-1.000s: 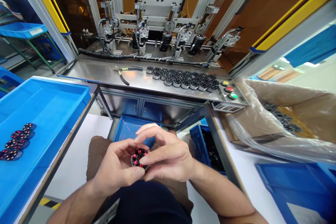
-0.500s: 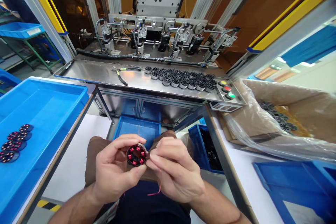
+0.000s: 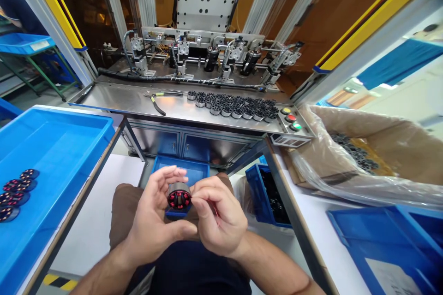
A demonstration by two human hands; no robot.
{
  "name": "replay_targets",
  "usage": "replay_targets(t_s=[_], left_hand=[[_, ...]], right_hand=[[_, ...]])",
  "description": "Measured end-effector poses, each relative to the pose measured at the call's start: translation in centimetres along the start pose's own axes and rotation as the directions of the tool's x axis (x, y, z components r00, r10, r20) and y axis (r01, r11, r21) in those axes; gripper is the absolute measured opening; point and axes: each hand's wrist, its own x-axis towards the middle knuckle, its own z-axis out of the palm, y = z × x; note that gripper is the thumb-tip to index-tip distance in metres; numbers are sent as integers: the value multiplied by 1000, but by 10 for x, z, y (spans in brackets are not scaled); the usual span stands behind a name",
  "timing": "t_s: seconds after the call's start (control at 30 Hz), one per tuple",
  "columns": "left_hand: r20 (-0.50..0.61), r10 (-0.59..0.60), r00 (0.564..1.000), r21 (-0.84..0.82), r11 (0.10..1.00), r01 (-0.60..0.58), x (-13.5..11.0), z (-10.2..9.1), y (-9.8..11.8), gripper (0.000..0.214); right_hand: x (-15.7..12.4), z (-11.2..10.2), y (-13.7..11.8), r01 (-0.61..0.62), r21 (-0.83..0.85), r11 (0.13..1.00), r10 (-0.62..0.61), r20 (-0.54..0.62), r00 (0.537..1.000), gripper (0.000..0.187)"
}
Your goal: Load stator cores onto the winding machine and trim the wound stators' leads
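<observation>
A round motor stator (image 3: pixel 179 196), its grey rim above red copper windings and black slots, is tilted between my two hands over my lap. My right hand (image 3: pixel 221 216) pinches at its right edge, where a thin red wire runs along the fingers; whether the grip is on the rim or only on the wire is hard to tell. Around the stator's left side, my left hand (image 3: pixel 152 221) has its fingers and thumb spread apart. Its thumb is clear of the stator, and I cannot tell whether its fingers touch the back.
Wound stators (image 3: pixel 17 193) lie in a blue tray (image 3: pixel 69 133) at left. Ahead, cutters (image 3: pixel 157 101) and rows of black-and-grey cores (image 3: pixel 235 105) lie on the machine's steel ledge (image 3: pixel 121 97), beside push buttons (image 3: pixel 290 119). A plastic-lined carton (image 3: pixel 398 147) and blue bins (image 3: pixel 380 235) stand right.
The left thumb and fingers have opened away from the stator. It has tipped so its grey rim shows, and the right hand has turned with its pinch. The whole view has shifted slightly.
</observation>
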Motion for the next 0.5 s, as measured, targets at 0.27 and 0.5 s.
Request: replay_targets(t_s=[0.27, 0.5], left_hand=[[289, -202, 936, -237, 932, 274, 6, -18, -3, 40], [273, -93, 957, -371, 908, 194, 9, -18, -11, 38]], right_hand=[[5, -10, 6, 26, -45, 999, -21, 96, 995, 15], [13, -12, 4, -50, -77, 996, 57, 85, 995, 13]])
